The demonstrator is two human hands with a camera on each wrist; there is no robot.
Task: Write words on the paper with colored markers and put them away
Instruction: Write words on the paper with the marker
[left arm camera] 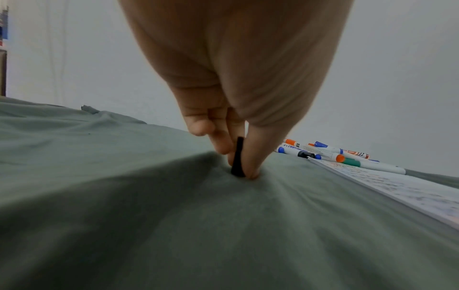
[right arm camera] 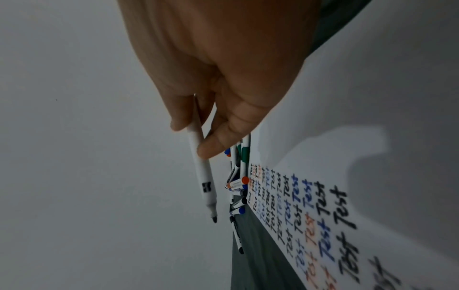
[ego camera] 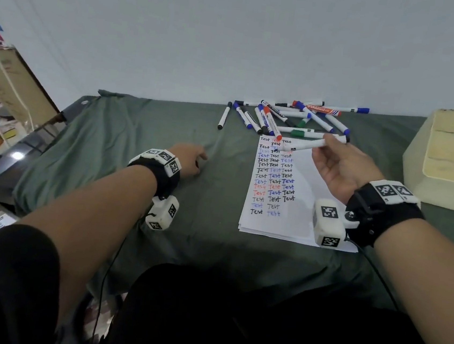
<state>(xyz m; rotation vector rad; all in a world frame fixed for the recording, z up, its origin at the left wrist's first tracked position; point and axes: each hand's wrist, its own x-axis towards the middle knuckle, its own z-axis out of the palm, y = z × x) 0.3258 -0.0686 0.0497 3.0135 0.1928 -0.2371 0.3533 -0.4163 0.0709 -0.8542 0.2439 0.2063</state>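
Nearest the front edge of the green-clothed table (ego camera: 146, 124), paper (ego camera: 296, 221) carries rows of "Test". Left hand (ego camera: 189, 158) pinches a black cap (left arm camera: 237, 157); right hand (ego camera: 341, 167) pinches the uncapped black marker (right arm camera: 202, 176). Behind, loose markers (ego camera: 287, 116) await the cream box (ego camera: 416, 169).

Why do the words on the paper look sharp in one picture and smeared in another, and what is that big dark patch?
Head view: the paper reads crisply, though wide-angle distortion bends the table edge. Right wrist view: the nearest words blur, the marker in the right hand stays fairly sharp, and the dark patch is a shadow. Left wrist view: the left hand pinches a black cap; the paper's writing is unreadable.
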